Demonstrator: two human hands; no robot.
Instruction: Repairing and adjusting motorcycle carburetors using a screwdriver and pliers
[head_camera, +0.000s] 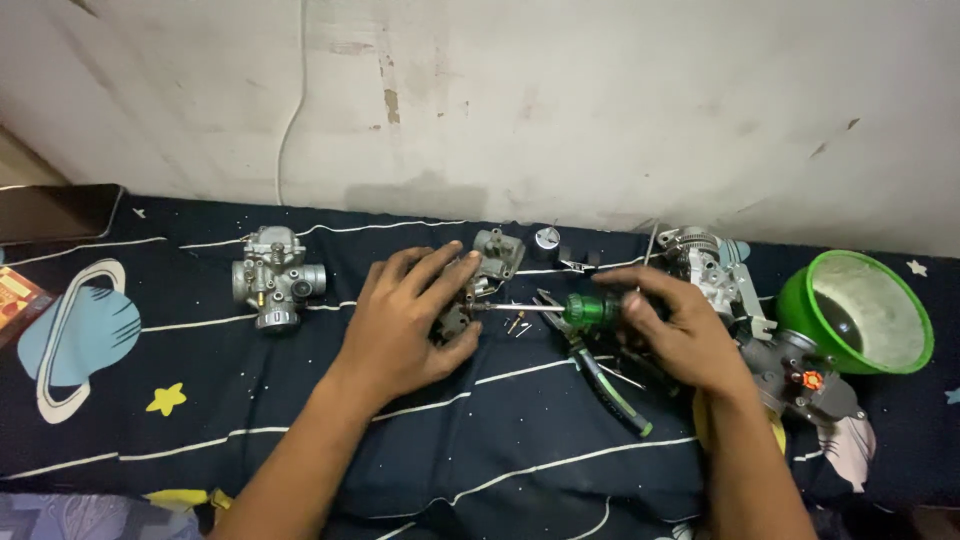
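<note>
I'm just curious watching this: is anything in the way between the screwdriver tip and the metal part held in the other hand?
Nothing visible blocks it. The right hand holds the green-handled screwdriver, and its bare shaft runs straight to the carburetor part under the left hand. Small loose brass bits lie just below the shaft, apart from it.

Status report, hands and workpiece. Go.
Left hand gripping carburetor part. Right hand holds green screwdriver, tip at part. Pliers beneath shaft.

Pliers (600, 375) right of carburetor (275, 278) — apart.
</note>
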